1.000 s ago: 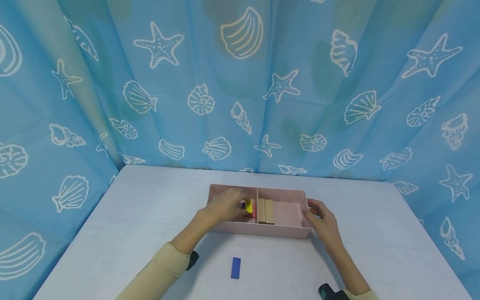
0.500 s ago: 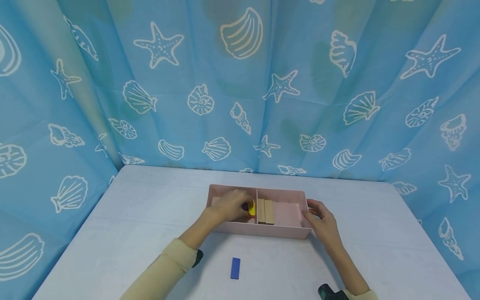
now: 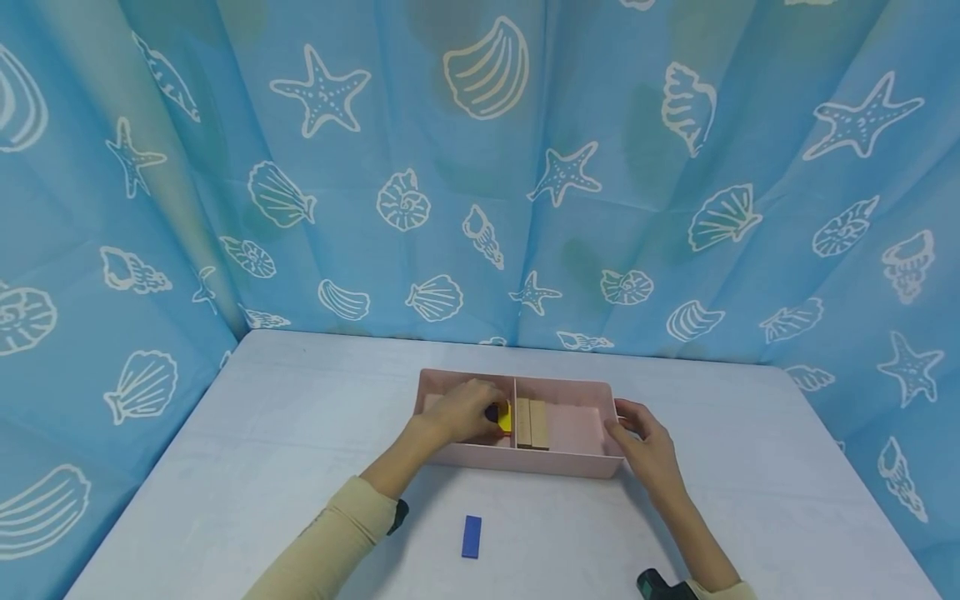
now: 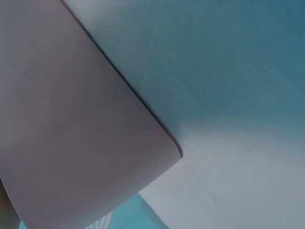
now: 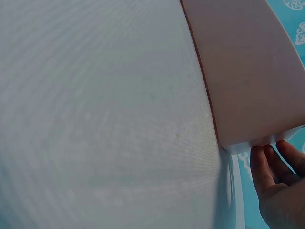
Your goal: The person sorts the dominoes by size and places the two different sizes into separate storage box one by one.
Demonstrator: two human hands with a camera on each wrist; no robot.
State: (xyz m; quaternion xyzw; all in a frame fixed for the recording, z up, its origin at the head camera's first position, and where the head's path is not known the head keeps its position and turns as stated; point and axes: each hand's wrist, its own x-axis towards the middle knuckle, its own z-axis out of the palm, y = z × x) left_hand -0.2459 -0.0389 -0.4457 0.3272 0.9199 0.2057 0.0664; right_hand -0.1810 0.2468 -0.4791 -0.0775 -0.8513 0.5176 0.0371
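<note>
A pink two-compartment box (image 3: 525, 460) stands on the table. My left hand (image 3: 465, 412) reaches into its left compartment and pinches a yellow block (image 3: 505, 418) near the divider. A dark block (image 3: 491, 412) shows between the fingers, and a sliver of red lies below the yellow one. The rest of that compartment is partly hidden by the hand. My right hand (image 3: 643, 442) grips the box's right end, thumb at the rim and fingers outside; the right wrist view shows the fingertips (image 5: 257, 155) against the end wall. The left wrist view shows only the box's outer wall (image 4: 81, 124).
Several tan wooden blocks (image 3: 532, 423) stand side by side against the divider in the right compartment. A blue block (image 3: 471, 537) lies on the white table (image 3: 330, 400) in front of the box. A blue shell-print curtain (image 3: 480, 183) hangs behind and at both sides.
My left hand has shifted slightly right toward the divider, and the yellow block with it. Less of the red piece shows now. The right hand and the blue block on the table stay put.
</note>
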